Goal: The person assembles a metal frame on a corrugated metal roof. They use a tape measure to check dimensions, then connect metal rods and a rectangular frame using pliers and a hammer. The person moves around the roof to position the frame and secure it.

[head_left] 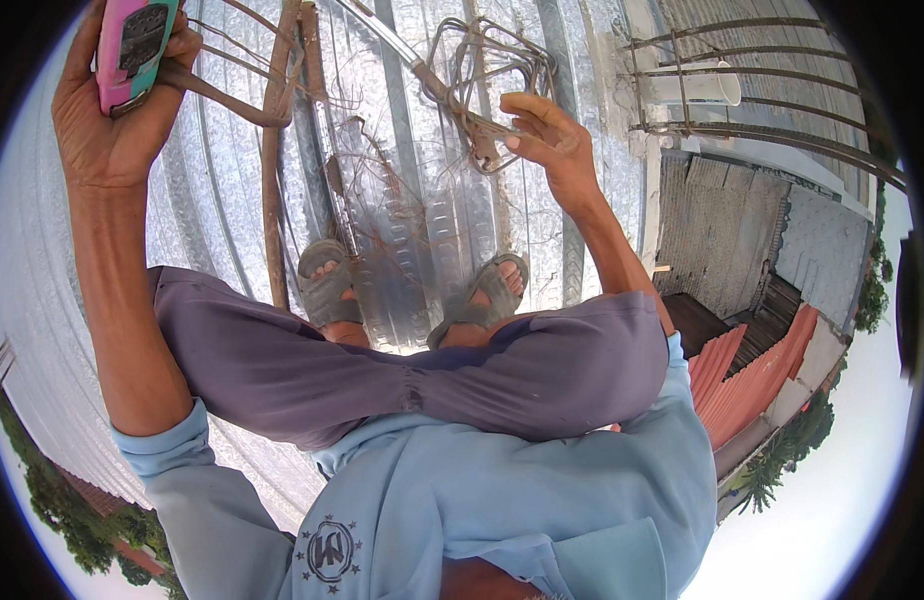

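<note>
On the ridged metal roof, toward its far left part, the person's left hand grips a pink-and-teal tool with a black panel, thumb and fingers wrapped round it, palm turned up. A bent brown strip juts from beside those fingers toward a long brown bar lying lengthwise on the roof.

Nearer the roof's right edge, I see the right hand with its fingers bent and its thumb set apart, the tips at a bundle of bent rods. Whether they pinch a rod, I cannot tell. The bundle lies toward the far side, beside the end of a silvery rod.

Thin loose wires or twigs are scattered between the bundle and the long bar. Closer in stand 2 feet in grey sandals, apart, below bent knees in purplish trousers.

Beyond the right edge are a white pipe and a red corrugated sheet.
</note>
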A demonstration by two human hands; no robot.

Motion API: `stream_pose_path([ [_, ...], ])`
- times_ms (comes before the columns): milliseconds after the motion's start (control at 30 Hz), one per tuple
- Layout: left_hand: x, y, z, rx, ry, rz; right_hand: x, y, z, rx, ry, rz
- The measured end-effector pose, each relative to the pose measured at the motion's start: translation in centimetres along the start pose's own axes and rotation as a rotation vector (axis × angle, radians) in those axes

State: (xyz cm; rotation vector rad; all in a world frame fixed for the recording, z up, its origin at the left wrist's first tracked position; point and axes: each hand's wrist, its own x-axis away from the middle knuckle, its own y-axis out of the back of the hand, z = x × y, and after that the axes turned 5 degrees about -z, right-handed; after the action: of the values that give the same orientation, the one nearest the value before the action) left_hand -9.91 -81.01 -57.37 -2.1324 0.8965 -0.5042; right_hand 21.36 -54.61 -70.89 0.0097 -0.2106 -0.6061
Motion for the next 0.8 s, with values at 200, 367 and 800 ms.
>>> stream_pose_path([
  [200, -0.1, -0.8, -0.6, 0.002, -0.101, -0.116, 8.2, -1.6, -11.3, 0.592, 0.261, 0.126],
  [367, -0.6, -3.4, 1.7, -0.067, -0.208, -0.249, 10.9, -9.0, -15.7, 0.742, 0.747, 0.550],
  [800, 2.4, -3.6, -0.6, -0.103, -0.284, -0.509, 8.0, -11.0, -14.2, 0.992, 0.588, 0.789],
])
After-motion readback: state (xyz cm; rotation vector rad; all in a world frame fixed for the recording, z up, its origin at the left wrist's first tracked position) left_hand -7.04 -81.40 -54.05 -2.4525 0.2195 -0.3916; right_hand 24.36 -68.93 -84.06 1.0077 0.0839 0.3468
